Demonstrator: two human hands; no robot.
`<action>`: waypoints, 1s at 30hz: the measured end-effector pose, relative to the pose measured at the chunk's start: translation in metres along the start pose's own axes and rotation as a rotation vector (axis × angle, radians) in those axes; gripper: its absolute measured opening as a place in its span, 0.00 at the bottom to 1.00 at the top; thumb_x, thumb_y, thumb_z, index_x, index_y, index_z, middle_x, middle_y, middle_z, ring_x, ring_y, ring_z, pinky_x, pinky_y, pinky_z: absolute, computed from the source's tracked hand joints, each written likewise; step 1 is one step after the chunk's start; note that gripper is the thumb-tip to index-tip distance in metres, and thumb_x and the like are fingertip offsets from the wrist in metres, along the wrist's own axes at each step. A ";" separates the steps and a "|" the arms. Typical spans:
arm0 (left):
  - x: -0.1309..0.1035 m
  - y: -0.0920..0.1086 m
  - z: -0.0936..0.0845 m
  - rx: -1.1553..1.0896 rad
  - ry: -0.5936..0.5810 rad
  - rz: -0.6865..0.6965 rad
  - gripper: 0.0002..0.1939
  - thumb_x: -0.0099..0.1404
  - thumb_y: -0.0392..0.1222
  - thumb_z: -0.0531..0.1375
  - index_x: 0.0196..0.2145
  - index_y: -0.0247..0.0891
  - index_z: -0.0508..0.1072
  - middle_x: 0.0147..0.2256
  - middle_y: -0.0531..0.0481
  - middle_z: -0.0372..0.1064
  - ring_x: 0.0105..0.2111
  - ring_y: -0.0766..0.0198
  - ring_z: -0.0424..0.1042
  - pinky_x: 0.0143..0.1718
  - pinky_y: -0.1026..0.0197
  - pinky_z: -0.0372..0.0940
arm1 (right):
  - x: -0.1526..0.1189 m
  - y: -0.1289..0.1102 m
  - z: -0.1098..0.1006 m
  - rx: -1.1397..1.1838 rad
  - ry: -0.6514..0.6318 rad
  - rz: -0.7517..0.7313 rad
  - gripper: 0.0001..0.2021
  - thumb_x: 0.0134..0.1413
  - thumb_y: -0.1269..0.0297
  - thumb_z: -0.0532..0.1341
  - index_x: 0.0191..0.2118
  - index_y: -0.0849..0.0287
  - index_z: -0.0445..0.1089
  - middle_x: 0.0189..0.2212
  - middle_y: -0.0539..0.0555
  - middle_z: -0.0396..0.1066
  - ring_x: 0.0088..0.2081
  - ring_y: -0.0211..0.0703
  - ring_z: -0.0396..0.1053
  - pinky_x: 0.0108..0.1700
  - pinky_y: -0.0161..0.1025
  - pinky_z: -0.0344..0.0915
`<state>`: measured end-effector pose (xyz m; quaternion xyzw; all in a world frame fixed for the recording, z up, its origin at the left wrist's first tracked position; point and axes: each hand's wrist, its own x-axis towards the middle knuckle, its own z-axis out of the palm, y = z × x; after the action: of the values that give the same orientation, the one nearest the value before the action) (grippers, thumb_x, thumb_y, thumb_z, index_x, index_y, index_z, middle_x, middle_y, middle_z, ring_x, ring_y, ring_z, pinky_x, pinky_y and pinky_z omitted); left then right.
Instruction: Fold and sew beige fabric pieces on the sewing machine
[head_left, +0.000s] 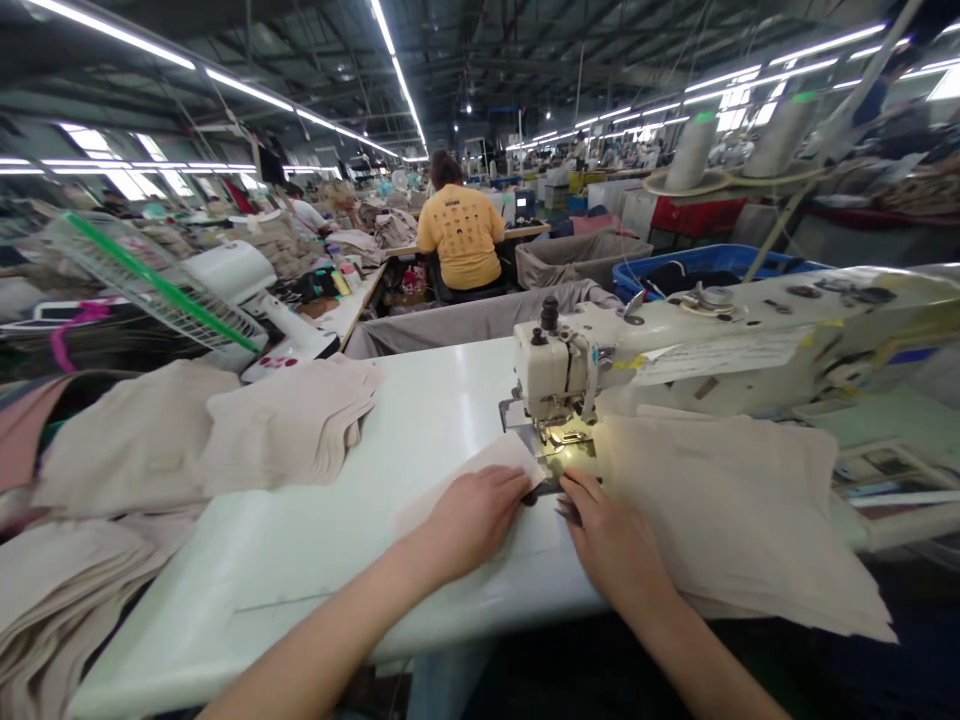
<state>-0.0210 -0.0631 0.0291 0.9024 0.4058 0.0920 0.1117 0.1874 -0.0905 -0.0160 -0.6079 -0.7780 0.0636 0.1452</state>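
Left hand (480,512) is on beige cloth (499,450) | right hand (613,535) curls; both grips unclear | sewing machine (660,322) ahead: cloth should lie flat

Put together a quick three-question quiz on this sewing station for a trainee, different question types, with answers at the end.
1. Choose one. At the white metal sewing machine, what does the person's left hand rest on?
A) a blue plastic tub
B) a pale beige cloth piece
C) a cone of white thread
2. True or false: the machine's needle area is unlit.
3. Fill in the blank: across the white electric fan runs a straight ____ band.

Key: 1. B. 2. False; it glows yellowish. 3. Green.
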 end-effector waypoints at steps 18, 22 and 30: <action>-0.002 -0.011 -0.011 0.443 -0.023 -0.626 0.15 0.72 0.41 0.50 0.41 0.31 0.73 0.39 0.36 0.70 0.41 0.45 0.73 0.34 0.50 0.70 | -0.016 0.012 -0.018 0.100 -0.098 -0.111 0.28 0.49 0.83 0.51 0.50 0.54 0.75 0.52 0.56 0.70 0.38 0.41 0.74 0.40 0.36 0.70; 0.009 0.000 0.004 0.307 0.034 -0.193 0.13 0.71 0.33 0.51 0.46 0.35 0.73 0.48 0.37 0.71 0.53 0.47 0.69 0.51 0.46 0.66 | -0.014 0.010 -0.021 0.088 -0.141 -0.145 0.28 0.49 0.83 0.50 0.52 0.55 0.74 0.56 0.56 0.70 0.44 0.43 0.74 0.44 0.36 0.71; 0.037 0.013 0.038 0.255 0.102 0.062 0.17 0.73 0.39 0.53 0.58 0.35 0.66 0.57 0.40 0.68 0.58 0.52 0.66 0.58 0.51 0.62 | -0.001 0.007 -0.024 0.087 -0.209 -0.177 0.27 0.56 0.82 0.48 0.57 0.59 0.71 0.61 0.58 0.68 0.50 0.46 0.75 0.49 0.39 0.70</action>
<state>0.0220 -0.0483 -0.0006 0.9156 0.3912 0.0891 -0.0277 0.2013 -0.0919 0.0042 -0.5201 -0.8360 0.1472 0.0945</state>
